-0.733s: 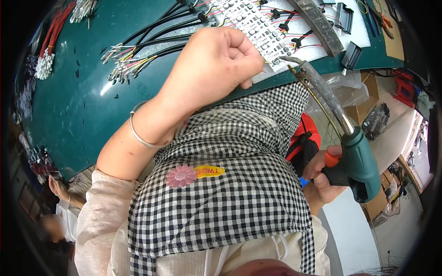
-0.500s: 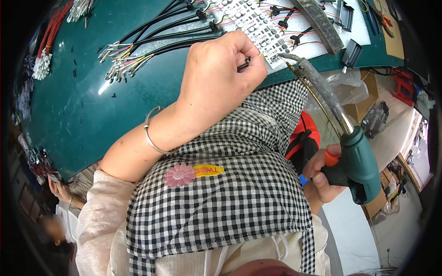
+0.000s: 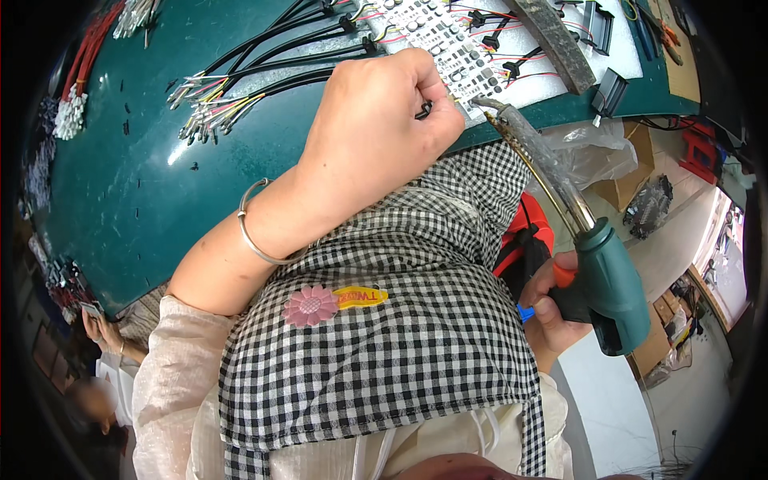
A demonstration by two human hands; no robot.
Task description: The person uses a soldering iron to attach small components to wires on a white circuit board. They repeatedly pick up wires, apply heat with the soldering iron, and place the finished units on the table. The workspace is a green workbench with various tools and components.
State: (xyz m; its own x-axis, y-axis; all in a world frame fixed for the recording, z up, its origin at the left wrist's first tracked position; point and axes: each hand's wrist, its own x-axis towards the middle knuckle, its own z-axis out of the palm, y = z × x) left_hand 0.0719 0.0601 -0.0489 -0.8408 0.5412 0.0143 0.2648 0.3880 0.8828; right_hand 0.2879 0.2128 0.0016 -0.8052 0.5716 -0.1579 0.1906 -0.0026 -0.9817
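Note:
My left hand [image 3: 384,120] is closed in a pinch at the near edge of a white circuit board [image 3: 448,48]. A short piece of black cable [image 3: 424,110] shows between its fingers; the rest is hidden by the hand. My right hand [image 3: 554,308] grips a green soldering gun [image 3: 612,280] with an orange trigger. The gun's long metal barrel slants up and left, and its bent tip [image 3: 480,102] is at the board's near corner, just right of my left fingertips. Whether the tip touches the board I cannot tell.
Black cables [image 3: 272,56] with stripped coloured ends fan out left of the board on the green table [image 3: 104,208]. A dark metal bar [image 3: 552,44] lies over the white foam sheet [image 3: 628,60]. Red wire bundles [image 3: 84,60] lie far left. Another person's hand [image 3: 100,328] is at lower left.
The soldering gun and my right hand have moved slightly left, bringing the tip closer to my left fingertips. My left hand has shifted only a little and keeps its pinch.

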